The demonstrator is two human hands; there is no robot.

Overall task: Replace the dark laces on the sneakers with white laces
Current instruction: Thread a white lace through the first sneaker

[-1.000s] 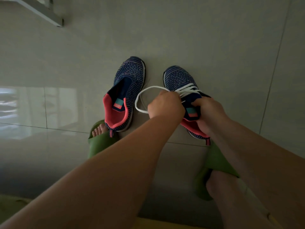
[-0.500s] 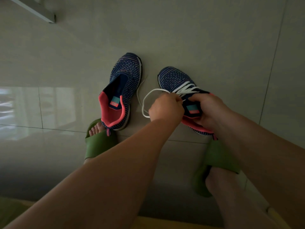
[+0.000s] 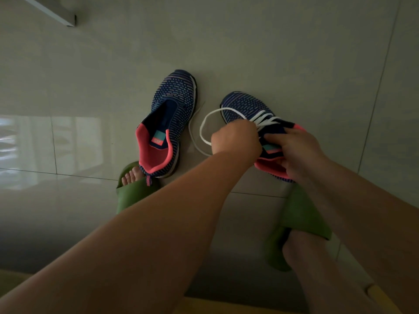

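Two navy knit sneakers with pink heel linings lie on the pale tiled floor. The left sneaker has no lace in it. The right sneaker carries a white lace crossed over its tongue, with a loose loop trailing to its left. My left hand is curled over the lace at the sneaker's throat. My right hand grips the right sneaker at its tongue and collar, covering most of the heel. No dark laces are visible.
My feet in green slides sit near me, the left slide just behind the left sneaker's heel, the right slide under my right forearm. A pale ledge crosses the top left. A yellow edge runs along the bottom.
The white loop has shrunk and pulled in toward the right sneaker. My right hand has shifted further up over the tongue, and the view has swung slightly left.
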